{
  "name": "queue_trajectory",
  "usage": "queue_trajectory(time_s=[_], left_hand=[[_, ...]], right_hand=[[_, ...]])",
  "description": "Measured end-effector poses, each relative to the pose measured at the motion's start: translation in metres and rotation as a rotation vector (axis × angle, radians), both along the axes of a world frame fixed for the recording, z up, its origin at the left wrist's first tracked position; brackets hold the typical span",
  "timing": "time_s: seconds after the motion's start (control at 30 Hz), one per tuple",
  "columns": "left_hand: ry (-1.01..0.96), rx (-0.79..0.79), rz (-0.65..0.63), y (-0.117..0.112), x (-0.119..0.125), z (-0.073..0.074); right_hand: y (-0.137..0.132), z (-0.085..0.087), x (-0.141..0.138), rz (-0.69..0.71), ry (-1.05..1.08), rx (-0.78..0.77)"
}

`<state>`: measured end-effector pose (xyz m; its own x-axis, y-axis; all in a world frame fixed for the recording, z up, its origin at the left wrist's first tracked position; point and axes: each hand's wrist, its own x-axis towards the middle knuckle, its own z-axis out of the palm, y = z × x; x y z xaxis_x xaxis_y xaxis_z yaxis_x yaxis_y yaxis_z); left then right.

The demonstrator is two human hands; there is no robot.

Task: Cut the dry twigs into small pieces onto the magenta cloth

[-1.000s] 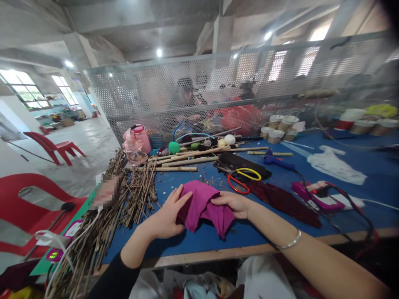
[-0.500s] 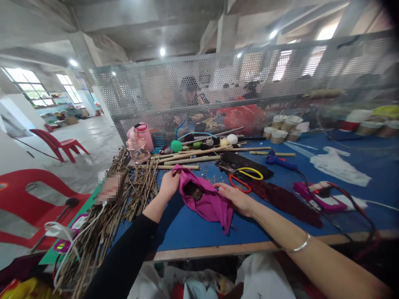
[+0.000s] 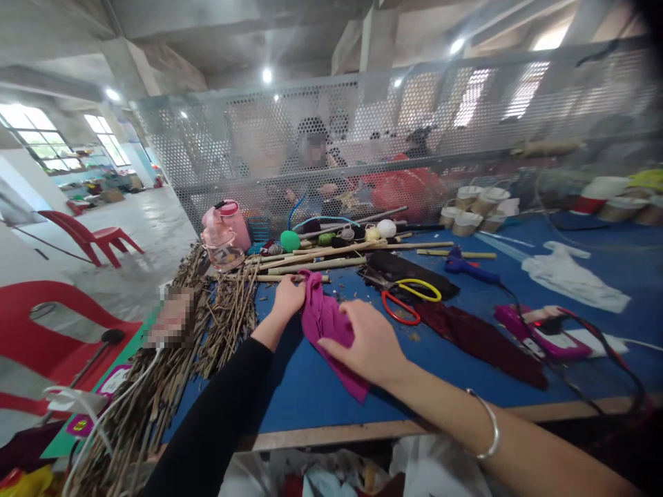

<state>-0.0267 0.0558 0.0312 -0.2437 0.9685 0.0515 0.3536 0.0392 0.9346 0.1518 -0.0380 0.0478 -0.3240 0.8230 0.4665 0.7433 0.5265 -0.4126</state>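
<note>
A magenta cloth (image 3: 326,319) lies in a folded, narrow bundle over the blue tabletop, its tail pointing toward the front edge. My left hand (image 3: 288,298) pinches its upper left end between thumb and fingers. Over the cloth's right side sits my right hand (image 3: 373,342), thumb and fingers apart and curved around the folds; I cannot tell how firmly it touches. The dark brown clump seen inside the cloth earlier is now covered. Just right of the cloth lie scissors (image 3: 409,297) with one yellow and one red handle.
Dry twigs (image 3: 228,310) are heaped at left. Bamboo sticks (image 3: 331,264), a green ball (image 3: 290,241) and a pink jug (image 3: 225,235) stand behind. At right are a blue glue gun (image 3: 469,266), dark red cloth (image 3: 481,338) and a power strip (image 3: 543,335). A perforated metal screen (image 3: 248,138) separates a co-worker.
The cloth's opening has been folded over, covering the brown clump. My right hand has let go of the cloth's edge and moved left over its middle. My left hand still grips the upper end.
</note>
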Motion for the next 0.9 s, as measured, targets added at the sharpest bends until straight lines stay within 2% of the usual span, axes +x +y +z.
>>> queue_trajectory(time_s=[0.07,0.13,0.23,0.3,0.37,0.47,0.6,0.67,0.77,0.9], left_hand=[[0.141,0.099,0.098,-0.016,-0.005,0.001],[0.275,0.14,0.143,-0.033,-0.009,0.002],[0.301,0.014,0.024,-0.052,-0.009,0.001],[0.281,-0.04,-0.044,-0.056,-0.005,-0.001],[0.248,-0.046,-0.057,-0.055,0.0,-0.004],[0.059,-0.077,-0.04,-0.052,0.004,-0.008],[-0.434,-0.166,-0.012,-0.056,0.005,-0.01],[-0.622,-0.171,-0.013,-0.06,0.005,-0.011],[-0.765,-0.153,-0.003,-0.064,0.006,-0.013],[-0.859,-0.173,0.053,-0.063,0.008,-0.014]], right_hand=[[-0.007,-0.001,-0.011,0.066,-0.135,-0.02],[-0.009,-0.006,-0.018,0.058,-0.216,-0.06],[-0.004,-0.012,-0.018,0.029,-0.285,-0.103],[-0.001,-0.013,-0.014,0.032,-0.307,-0.137],[0.002,-0.012,-0.01,0.028,-0.301,-0.177],[0.004,-0.011,-0.007,0.007,-0.26,-0.234],[0.002,-0.014,-0.012,-0.082,-0.246,-0.186],[0.001,-0.015,-0.015,-0.12,-0.247,-0.156],[0.004,-0.014,-0.014,-0.093,-0.201,-0.199],[0.015,-0.009,-0.002,0.044,-0.015,-0.389]])
